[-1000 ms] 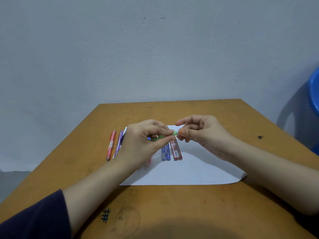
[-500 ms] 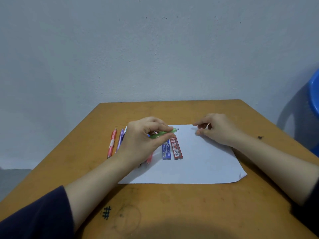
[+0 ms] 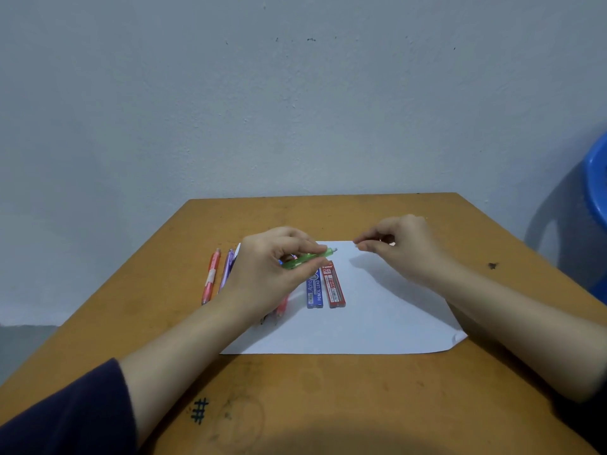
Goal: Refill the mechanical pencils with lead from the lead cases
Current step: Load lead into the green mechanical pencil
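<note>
The right hand (image 3: 405, 249), which a second before had been pinched against the end of the translucent green plastic mechanical pencil (image 3: 308, 257), had drawn away toward three o'clock and now hovered over the white sheet of paper (image 3: 377, 323), apart from the pencil. The pencil's pale end stood bare, so the cap had probably been pulled off, which would open the barrel for lead; that was a judgement, for the piece itself was too small to make out.

The left hand (image 3: 269, 274) held the green pencil clamped between thumb and fingers, barrel slanting up toward two o'clock, above the paper. The right thumb and forefinger were pressed together at their tips; whether they pinched the cap I could not tell.

Just below the pencil, at six o'clock, the flat blue lead case (image 3: 314, 290) and the flat red lead case (image 3: 334, 285) lay side by side on the paper, both untouched. At nine o'clock, on the brown wooden table (image 3: 328, 405), lay an orange-pink pencil (image 3: 210, 277) and a purple pencil (image 3: 226, 269).
</note>
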`<act>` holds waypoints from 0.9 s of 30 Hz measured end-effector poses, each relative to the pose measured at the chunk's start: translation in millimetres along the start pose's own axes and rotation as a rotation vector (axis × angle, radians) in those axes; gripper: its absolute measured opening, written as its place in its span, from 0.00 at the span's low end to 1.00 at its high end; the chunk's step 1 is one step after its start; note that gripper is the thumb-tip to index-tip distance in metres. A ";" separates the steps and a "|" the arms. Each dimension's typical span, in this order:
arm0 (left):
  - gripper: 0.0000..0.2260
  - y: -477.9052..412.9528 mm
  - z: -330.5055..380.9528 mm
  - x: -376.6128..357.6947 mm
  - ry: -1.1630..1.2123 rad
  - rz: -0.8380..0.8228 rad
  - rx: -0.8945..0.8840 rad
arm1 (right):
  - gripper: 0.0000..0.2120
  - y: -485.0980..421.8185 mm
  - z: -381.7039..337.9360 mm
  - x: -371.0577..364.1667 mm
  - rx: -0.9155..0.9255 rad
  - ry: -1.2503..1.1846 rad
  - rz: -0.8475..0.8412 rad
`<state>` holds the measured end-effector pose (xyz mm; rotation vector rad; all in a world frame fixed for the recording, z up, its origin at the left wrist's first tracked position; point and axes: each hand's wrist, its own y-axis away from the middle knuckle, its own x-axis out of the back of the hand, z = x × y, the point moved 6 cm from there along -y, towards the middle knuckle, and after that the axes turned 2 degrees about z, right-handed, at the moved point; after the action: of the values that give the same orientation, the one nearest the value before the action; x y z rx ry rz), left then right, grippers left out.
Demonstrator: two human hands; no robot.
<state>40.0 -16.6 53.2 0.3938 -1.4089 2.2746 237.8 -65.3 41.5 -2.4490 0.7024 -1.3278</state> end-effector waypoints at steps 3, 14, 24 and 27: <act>0.08 -0.7 -1.6 -0.6 -0.032 -0.006 0.009 | 0.12 6.3 -17.0 4.8 0.049 -0.252 0.071; 0.08 -0.9 0.3 0.0 -0.042 0.000 -0.021 | 0.17 16.2 -38.1 -1.0 0.227 -0.364 0.027; 0.07 -1.4 1.0 1.5 -0.054 0.023 -0.027 | 0.16 18.2 -40.3 0.4 0.253 -0.356 0.065; 0.07 -1.8 2.1 1.7 -0.054 0.026 -0.033 | 0.16 18.4 -39.9 0.7 0.249 -0.358 0.072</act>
<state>39.4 -17.4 56.3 0.4312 -1.4843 2.2741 199.4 -81.4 55.4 -2.3437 0.4964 -0.8565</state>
